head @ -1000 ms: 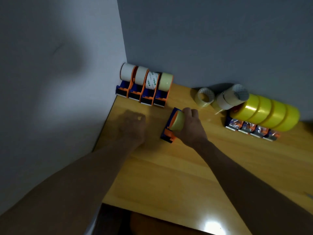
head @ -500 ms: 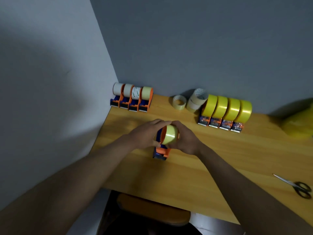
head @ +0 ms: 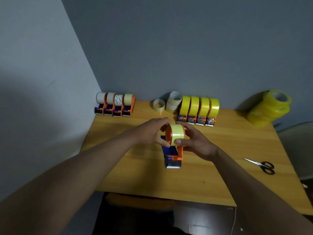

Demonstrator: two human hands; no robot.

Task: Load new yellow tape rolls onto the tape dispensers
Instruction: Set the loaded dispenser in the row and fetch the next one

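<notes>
An orange and blue tape dispenser [head: 172, 156] stands in the middle of the wooden table [head: 211, 175], its cutter end pointing toward me. A pale, nearly spent tape roll [head: 177, 134] sits on its orange wheel. My left hand [head: 152, 132] grips the wheel's left side. On the right, my right hand [head: 196, 141] wraps the roll, thumb on its front face. Several dispensers with full yellow rolls [head: 199, 106] line the back wall. Another row of dispensers with pale rolls [head: 116, 102] stands in the back left corner. A stack of new yellow rolls [head: 269, 107] lies at the back right.
Loose pale tape rolls [head: 169, 103] lie by the back wall between the two rows. Black-handled scissors [head: 261, 165] rest at the table's right side. A chair seat [head: 140, 199] shows under the near table edge. Walls close the left and back.
My left hand came off the table and joined my right on the roll. The dispenser now stands nearer to me, cutter end toward me, and the view has widened to the right.
</notes>
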